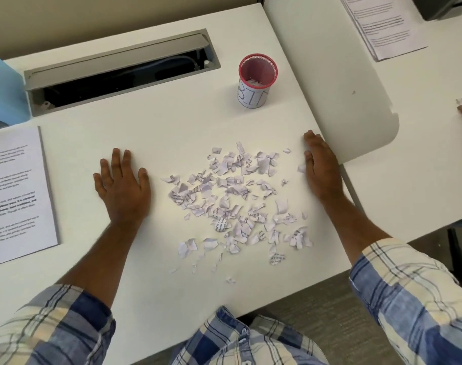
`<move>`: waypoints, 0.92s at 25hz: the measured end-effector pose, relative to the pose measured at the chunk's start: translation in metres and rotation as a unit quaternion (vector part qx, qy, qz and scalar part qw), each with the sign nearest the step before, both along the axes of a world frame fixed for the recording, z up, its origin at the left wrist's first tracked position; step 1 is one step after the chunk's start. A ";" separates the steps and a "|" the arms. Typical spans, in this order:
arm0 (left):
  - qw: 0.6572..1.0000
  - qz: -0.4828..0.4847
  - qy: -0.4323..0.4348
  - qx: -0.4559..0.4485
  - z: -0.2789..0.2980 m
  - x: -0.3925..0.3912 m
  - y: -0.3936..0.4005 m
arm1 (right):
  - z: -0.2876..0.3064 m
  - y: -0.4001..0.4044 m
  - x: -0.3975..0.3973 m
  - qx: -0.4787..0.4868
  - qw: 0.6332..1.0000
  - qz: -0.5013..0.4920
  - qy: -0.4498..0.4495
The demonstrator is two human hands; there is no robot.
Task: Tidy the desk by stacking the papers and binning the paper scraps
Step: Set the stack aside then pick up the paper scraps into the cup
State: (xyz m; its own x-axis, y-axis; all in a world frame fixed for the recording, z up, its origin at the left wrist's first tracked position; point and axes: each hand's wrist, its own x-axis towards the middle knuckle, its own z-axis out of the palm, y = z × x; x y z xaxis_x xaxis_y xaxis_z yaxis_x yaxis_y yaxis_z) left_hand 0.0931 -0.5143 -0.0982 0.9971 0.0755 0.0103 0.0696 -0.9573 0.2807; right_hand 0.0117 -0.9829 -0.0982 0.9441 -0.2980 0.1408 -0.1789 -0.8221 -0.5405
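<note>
The left grip (123, 185) lies flat on the white bench (172, 127), fingers spread, holding nothing; the right grip (322, 169) rests on its edge, fingers straight and together, palm turned toward the left one, also holding nothing. Between the two grips lies a loose scatter of torn paper scraps (235, 206), a few of them just beside the right palm. Beyond the right grip's fingertips, well apart, stands a red mesh bin (256, 83) with some scraps inside. A stack of printed papers (14, 193) lies outside the left grip, and another printed sheet (382, 25) lies far beyond the right grip
</note>
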 end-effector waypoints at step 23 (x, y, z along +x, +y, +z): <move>0.964 -0.134 0.056 -0.224 0.038 -0.045 -0.046 | 0.001 0.023 0.003 -0.080 0.994 -0.071 0.036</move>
